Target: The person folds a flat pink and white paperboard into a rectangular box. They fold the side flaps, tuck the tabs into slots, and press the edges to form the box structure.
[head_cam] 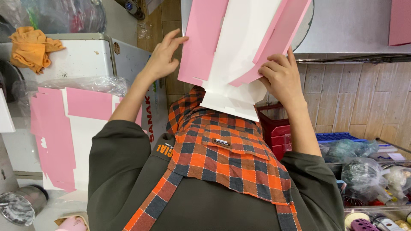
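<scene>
Both hands, left hand point(162, 57) and right hand point(280, 77), fingers grasping a pink-and-white box blank point(239, 47), partly folded, flaps not yet closed.

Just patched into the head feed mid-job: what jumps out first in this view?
A pink and white flat cardboard box blank fills the top centre, held up between the left hand on its left panel and the right hand on its right flap. Below it spreads an orange and navy checked apron. At the left, more pink blanks lean against a white cabinet.
</scene>
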A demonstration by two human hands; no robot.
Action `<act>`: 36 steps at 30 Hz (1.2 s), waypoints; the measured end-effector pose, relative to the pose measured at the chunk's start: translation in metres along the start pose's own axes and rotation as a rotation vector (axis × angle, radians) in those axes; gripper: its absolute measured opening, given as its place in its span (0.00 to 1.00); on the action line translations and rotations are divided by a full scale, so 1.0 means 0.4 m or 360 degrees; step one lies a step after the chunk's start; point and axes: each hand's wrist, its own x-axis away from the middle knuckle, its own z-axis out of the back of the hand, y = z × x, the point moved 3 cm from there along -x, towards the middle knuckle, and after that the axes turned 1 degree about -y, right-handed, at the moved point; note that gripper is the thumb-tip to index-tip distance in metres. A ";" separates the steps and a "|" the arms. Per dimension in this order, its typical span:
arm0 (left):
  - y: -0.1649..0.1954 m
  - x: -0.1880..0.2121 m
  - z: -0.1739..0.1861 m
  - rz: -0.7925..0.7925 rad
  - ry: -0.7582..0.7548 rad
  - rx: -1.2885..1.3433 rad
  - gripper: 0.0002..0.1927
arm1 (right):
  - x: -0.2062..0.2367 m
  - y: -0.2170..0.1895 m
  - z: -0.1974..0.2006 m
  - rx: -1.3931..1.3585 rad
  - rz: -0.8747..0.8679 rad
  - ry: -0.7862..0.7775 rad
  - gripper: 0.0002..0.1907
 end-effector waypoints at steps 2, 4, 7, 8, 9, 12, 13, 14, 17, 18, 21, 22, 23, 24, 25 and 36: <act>0.000 -0.007 0.006 -0.0068 -0.0133 0.0024 0.42 | -0.005 0.001 0.000 0.0005 0.0009 0.0010 0.09; 0.014 -0.014 0.013 -0.0332 -0.0050 -0.0288 0.40 | -0.010 0.001 0.001 0.0026 0.0027 0.0034 0.08; 0.022 -0.030 0.032 -0.0507 -0.0038 -0.0378 0.37 | -0.014 0.003 0.004 0.0014 0.0020 0.0053 0.08; 0.024 -0.035 0.039 -0.0525 -0.0050 -0.0343 0.36 | -0.015 0.003 0.005 0.0013 0.0027 0.0052 0.08; 0.023 -0.041 0.046 -0.0462 -0.0114 -0.0263 0.35 | -0.015 0.002 0.006 0.0010 0.0034 0.0049 0.08; 0.035 -0.068 0.068 -0.0349 -0.0262 -0.0117 0.34 | -0.015 0.002 0.008 0.0009 0.0040 0.0040 0.08; 0.042 -0.079 0.077 -0.0357 -0.0282 -0.0135 0.34 | -0.015 0.002 0.007 0.0008 0.0039 0.0039 0.08; 0.051 -0.088 0.086 -0.0366 -0.0304 -0.0155 0.34 | -0.014 0.003 0.007 0.0003 0.0034 0.0036 0.08; 0.073 -0.110 0.111 -0.0268 -0.0424 -0.0170 0.36 | -0.009 0.003 0.000 -0.0007 0.0010 0.0018 0.08; 0.086 -0.115 0.117 -0.0337 -0.0376 -0.0168 0.28 | -0.007 0.003 -0.003 0.0000 -0.0001 0.0002 0.07; 0.133 -0.133 0.113 -0.0484 -0.0163 -0.0210 0.09 | -0.009 0.002 -0.019 0.0049 -0.0024 -0.0022 0.07; 0.156 -0.143 0.091 -0.0491 -0.0055 -0.0242 0.13 | -0.009 0.001 -0.024 0.0071 -0.0035 -0.0028 0.07; 0.179 -0.153 0.067 -0.0497 0.0053 -0.0272 0.19 | -0.010 0.001 -0.029 0.0096 -0.0038 -0.0021 0.06; 0.206 -0.162 0.038 -0.0510 0.0166 -0.0292 0.16 | -0.011 0.001 -0.032 0.0123 -0.0041 -0.0016 0.06; 0.232 -0.171 0.009 -0.0523 0.0280 -0.0312 0.14 | -0.013 0.003 -0.036 0.0151 -0.0045 -0.0011 0.06; 0.300 -0.166 -0.019 -0.0429 0.0719 -0.0430 0.23 | -0.009 0.039 -0.056 0.0219 -0.0320 0.0114 0.12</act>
